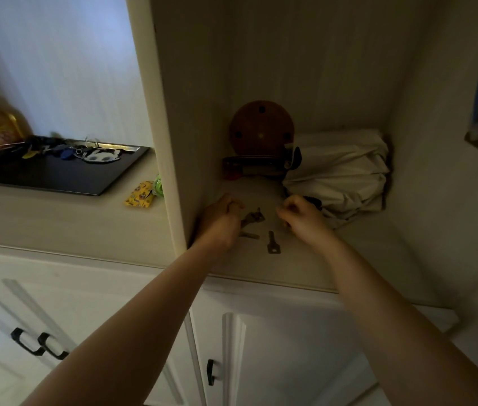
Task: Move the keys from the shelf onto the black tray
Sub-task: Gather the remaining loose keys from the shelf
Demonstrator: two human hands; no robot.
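picking up small grey metal keys (252,220) off the pale shelf (305,259) — left hand (220,224) curled around some, right hand (302,219) curled, maybe empty. next, carry them to the flat black tray (56,174).

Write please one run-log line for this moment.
left hand: closed on keys | right hand: curled, contents unclear | loose key: on shelf | black tray: holds keys already

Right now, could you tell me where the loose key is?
The loose key lies on the shelf between the left hand and right hand.
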